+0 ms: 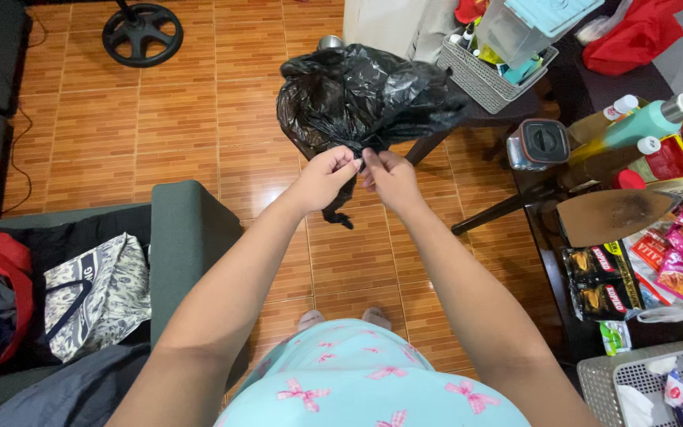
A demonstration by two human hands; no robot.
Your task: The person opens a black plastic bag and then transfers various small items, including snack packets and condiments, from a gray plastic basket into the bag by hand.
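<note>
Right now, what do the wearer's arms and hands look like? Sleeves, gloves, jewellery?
Both arms are bare from as far up as the frame shows down to the wrist: no sleeves in view. The left hand and right hand are bare too, with no gloves, and no watch, bracelet or ring visible. Nails look short. Below the arms, a light blue garment with pink bow prints shows.

Even, soft indoor light fills the head view; the tiled floor (199,119) is bright and warm, with a pale sheen near the top; shadows are faint and short under the arms; the black plastic bag (357,95) carries small glints on its creases; focus is sharp throughout, with no motion blur; wide-angle distortion bends the forearms and stretches things at the edges; the upper left corner is dark.
</note>
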